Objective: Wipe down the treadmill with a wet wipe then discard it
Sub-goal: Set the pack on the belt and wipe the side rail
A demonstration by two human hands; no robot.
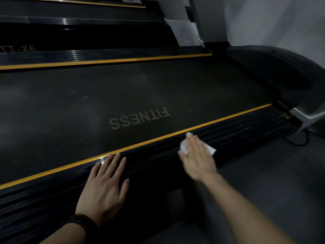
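Observation:
A black treadmill fills the view, its belt [123, 95] printed with "FITNESS" and edged by yellow stripes. The near ribbed side rail [158, 152] runs diagonally from lower left to upper right. My right hand [197, 159] lies flat on this rail, pressing a white wet wipe [183, 147] under the palm; the wipe's corners stick out on both sides. My left hand [103, 187], with a dark bead bracelet at the wrist, rests flat on the same rail further left, fingers spread, holding nothing.
The black motor hood [281, 71] sits at the right end, with a white upright [182, 29] behind and a white foot cover [306, 115] beside a black cable [299, 140]. Grey floor [263, 173] lies to the right. Another treadmill [70, 23] stands beyond.

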